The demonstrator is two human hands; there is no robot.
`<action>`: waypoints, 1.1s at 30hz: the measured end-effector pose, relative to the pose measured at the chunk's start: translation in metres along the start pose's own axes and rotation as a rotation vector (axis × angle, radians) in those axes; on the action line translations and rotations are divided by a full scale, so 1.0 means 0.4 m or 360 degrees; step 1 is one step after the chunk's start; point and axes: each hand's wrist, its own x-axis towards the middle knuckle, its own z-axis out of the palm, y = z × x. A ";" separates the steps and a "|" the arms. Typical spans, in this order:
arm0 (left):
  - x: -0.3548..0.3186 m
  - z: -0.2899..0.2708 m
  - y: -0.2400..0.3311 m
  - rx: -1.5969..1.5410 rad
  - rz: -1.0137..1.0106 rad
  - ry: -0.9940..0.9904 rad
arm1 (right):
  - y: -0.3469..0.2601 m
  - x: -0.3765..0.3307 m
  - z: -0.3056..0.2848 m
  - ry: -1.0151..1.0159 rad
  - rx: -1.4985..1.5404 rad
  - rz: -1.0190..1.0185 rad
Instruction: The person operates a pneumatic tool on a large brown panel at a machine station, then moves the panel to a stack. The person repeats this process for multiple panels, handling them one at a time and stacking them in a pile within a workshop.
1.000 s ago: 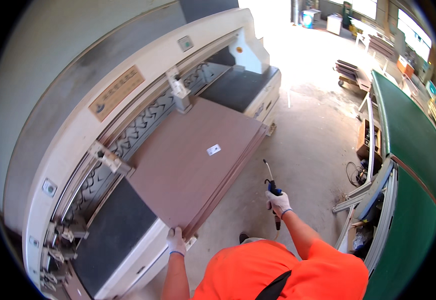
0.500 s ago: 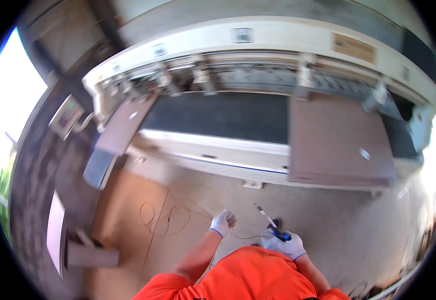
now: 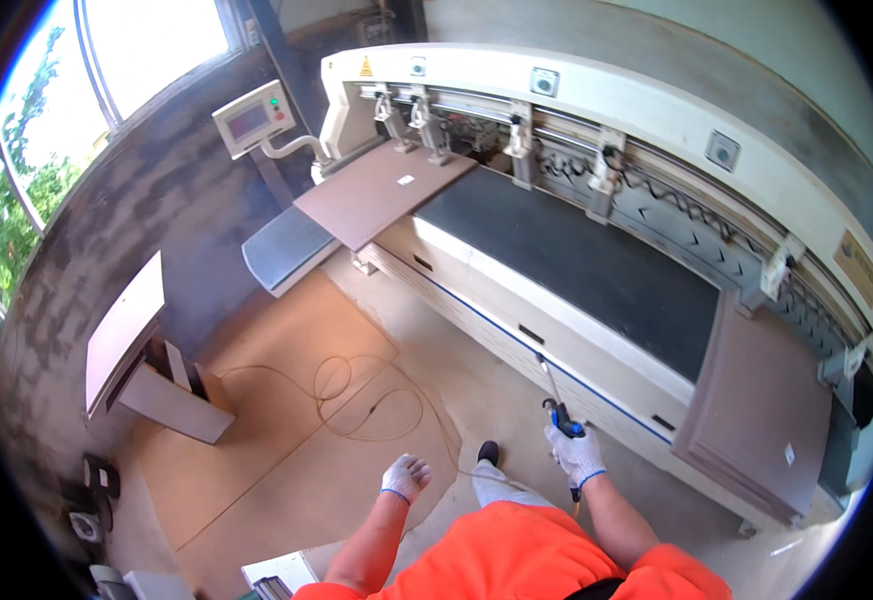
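Note:
In my right hand [image 3: 577, 458], in a white knit glove with a blue cuff, is an air blow gun [image 3: 562, 414], black and blue. Its long thin nozzle points away from me toward the front of a long white machine [image 3: 456, 262]. My left hand [image 3: 406, 479], gloved the same way, hangs over the floor with its fingers curled in and nothing visible in it. A brown panel [image 3: 386, 190] lies at the machine's left end, partly over a grey side rest. Stacked brown panels [image 3: 756, 420] lie at its right end.
A thin yellowish hose [image 3: 356, 436] loops over brown sheets [image 3: 256, 420] on the floor. At the left stands a small stand with a tilted pale board [image 3: 128, 325]. A control screen [image 3: 253, 118] hangs beside the machine's left end. A white box-like thing [image 3: 281, 570] sits near my left forearm.
My view has turned left, showing more wall and window. My right hand has raised the air blow gun toward the machine. My left hand stays closed.

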 end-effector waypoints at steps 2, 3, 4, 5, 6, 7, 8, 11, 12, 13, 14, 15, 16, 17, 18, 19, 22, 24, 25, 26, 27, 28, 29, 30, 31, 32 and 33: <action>0.062 0.053 0.061 -0.0036 0.0055 -0.0070 | -0.131 0.066 0.063 -0.0013 0.0211 0.0145; 0.086 0.089 0.093 -0.0054 0.0085 -0.0106 | -0.162 0.111 0.092 -0.0064 0.0181 0.0154; 0.101 0.116 0.120 -0.0071 0.0091 -0.0124 | -0.186 0.159 0.114 -0.0114 0.0149 0.0161; 0.097 0.197 0.156 -0.0009 0.0122 -0.0022 | -0.215 0.203 0.129 -0.0133 0.0124 0.0176; 0.074 0.284 0.190 0.0045 0.0147 0.0097 | -0.252 0.231 0.148 -0.0207 0.0045 0.0134; 0.066 0.331 0.220 0.0090 0.0175 0.0223 | -0.284 0.253 0.172 -0.0243 0.0002 0.0125; 0.085 0.327 0.259 0.0078 0.0191 0.0083 | -0.314 0.273 0.207 -0.0283 -0.0032 0.0115; 0.146 0.331 0.365 -0.0034 0.0226 0.0083 | -0.398 0.334 0.292 -0.0347 -0.0053 0.0130; 0.164 0.341 0.382 -0.0044 0.0204 0.0193 | -0.412 0.359 0.313 -0.0364 -0.0046 0.0140; 0.182 0.352 0.395 -0.0046 0.0178 0.0300 | -0.421 0.386 0.330 -0.0373 -0.0037 0.0152; 0.199 0.368 0.418 -0.0040 0.0159 0.0399 | -0.412 0.418 0.348 -0.0432 -0.0011 0.0119; 0.218 0.368 0.447 -0.0032 0.0143 0.0507 | -0.431 0.434 0.363 -0.0405 -0.0038 0.0153; 0.287 0.278 0.481 -0.0130 0.0064 0.0191 | -0.460 0.437 0.385 -0.0407 -0.0064 0.0185; 0.340 0.250 0.521 -0.0168 0.0026 0.0014 | -0.479 0.452 0.399 -0.0375 -0.0083 0.0223; 0.385 0.241 0.561 -0.0198 -0.0018 -0.0170 | -0.460 0.489 0.405 -0.0276 -0.0051 0.0175; 0.431 0.234 0.607 -0.0238 -0.0057 -0.0347 | -0.459 0.513 0.410 -0.0299 -0.0049 0.0194; 0.578 0.300 0.775 0.0000 0.0103 -0.0081 | -0.507 0.541 0.444 -0.0352 -0.0094 0.0238; 0.655 0.396 0.904 0.0160 0.0222 0.0117 | -0.524 0.560 0.468 -0.0208 -0.0049 0.0250; 0.687 0.444 0.969 0.0216 0.0264 0.0157 | -0.526 0.567 0.479 -0.0131 -0.0024 0.0255; 0.725 0.508 1.031 0.0265 0.0312 0.0184 | -0.517 0.588 0.486 -0.0052 0.0041 0.0288; 0.756 0.578 1.086 0.0314 0.0386 0.0195 | -0.511 0.597 0.495 -0.0054 0.0011 0.0317; 0.777 0.638 1.135 0.0356 0.0457 0.0216 | -0.507 0.602 0.503 -0.0062 -0.0025 0.0355; 0.792 0.685 1.175 0.0395 0.0529 0.0249 | -0.518 0.602 0.510 -0.0080 -0.0063 0.0403; 0.821 0.711 1.224 0.0441 0.0531 0.0256 | -0.550 0.583 0.549 -0.0115 0.0055 0.0312; 0.849 0.739 1.274 0.0486 0.0533 0.0262 | -0.572 0.580 0.575 -0.0128 -0.0023 0.0334; 0.885 0.759 1.308 0.0538 0.0527 0.0264 | -0.585 0.574 0.594 -0.0131 -0.0098 0.0362; 0.913 0.768 1.338 0.0537 0.0509 0.0256 | -0.596 0.570 0.615 -0.0145 -0.0169 0.0391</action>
